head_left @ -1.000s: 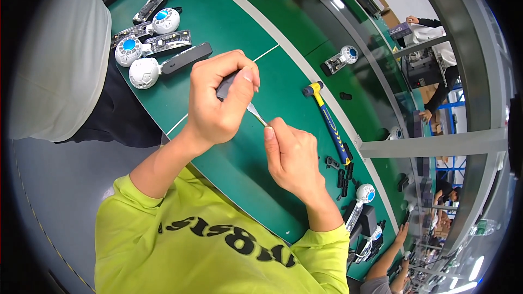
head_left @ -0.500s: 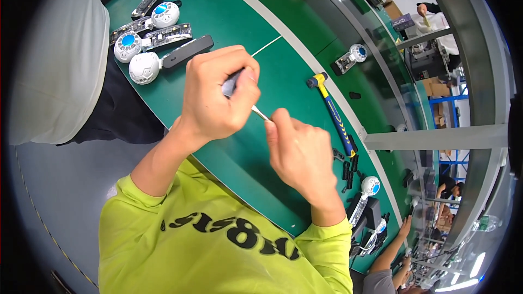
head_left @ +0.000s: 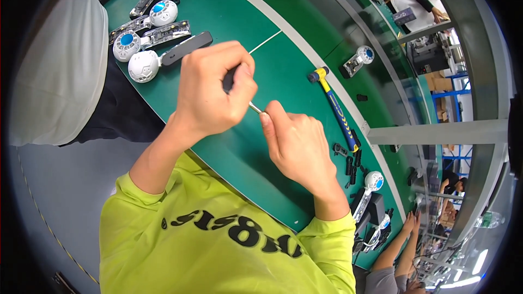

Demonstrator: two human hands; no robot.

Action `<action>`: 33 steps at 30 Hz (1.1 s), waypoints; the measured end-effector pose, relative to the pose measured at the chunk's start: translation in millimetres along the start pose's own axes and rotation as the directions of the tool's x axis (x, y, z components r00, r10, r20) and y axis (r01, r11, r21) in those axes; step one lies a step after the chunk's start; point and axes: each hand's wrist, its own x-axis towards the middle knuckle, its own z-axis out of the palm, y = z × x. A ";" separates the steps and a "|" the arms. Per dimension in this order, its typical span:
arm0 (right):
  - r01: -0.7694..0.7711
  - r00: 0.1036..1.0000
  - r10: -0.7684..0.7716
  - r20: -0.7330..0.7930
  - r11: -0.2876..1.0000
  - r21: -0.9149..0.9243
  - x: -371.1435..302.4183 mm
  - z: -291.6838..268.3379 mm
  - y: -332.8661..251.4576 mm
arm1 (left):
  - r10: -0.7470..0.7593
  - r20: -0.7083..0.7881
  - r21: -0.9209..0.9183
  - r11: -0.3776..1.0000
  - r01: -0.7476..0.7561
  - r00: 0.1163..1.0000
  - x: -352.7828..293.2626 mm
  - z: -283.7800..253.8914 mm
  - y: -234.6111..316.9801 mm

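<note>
Left hand (head_left: 213,91) over green table (head_left: 250,155), in from near edge; fingers curled in fist around dark grey piece (head_left: 229,80), only small part showing beside thumb. Slim, shiny, silvery metal shaft (head_left: 255,107) runs from left fist to right hand (head_left: 299,142); whether joined to dark grey piece, cannot tell. Right thumb and forefinger pinched on metal shaft, other fingers curled; tip hidden. Yellow-and-blue hammer (head_left: 339,111) lies near table's far edge. White-headed devices (head_left: 143,67) at table's left end, by near edge.
</note>
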 end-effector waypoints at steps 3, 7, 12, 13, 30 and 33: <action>0.059 0.994 -0.037 -0.108 0.977 0.206 2.4 28.1 5.7 | -0.003 -0.022 -0.116 0.993 0.001 1.000 -1.4 2.7 -1.6; 0.120 0.973 -0.021 -0.230 0.898 0.424 5.7 53.8 10.5 | -0.053 -0.137 -0.365 0.931 -0.001 0.989 -6.6 12.0 -6.0; 0.148 0.937 0.058 -0.343 0.826 0.544 4.6 76.7 11.0 | -0.154 -0.202 -0.560 0.829 0.015 0.967 -14.6 24.8 -9.7; 0.145 0.938 0.060 -0.342 0.828 0.542 4.6 79.4 11.5 | -0.184 -0.194 -0.598 0.801 0.032 0.964 -14.7 26.6 -10.7; 0.137 0.921 0.197 -0.334 0.640 0.756 4.8 73.0 42.6 | -0.355 -0.020 -0.820 0.541 0.187 0.935 5.8 53.0 -17.1; 0.173 0.884 0.141 -0.445 0.786 0.593 9.8 60.1 56.0 | -0.366 -0.015 -0.854 0.489 0.179 0.931 14.0 61.7 -17.7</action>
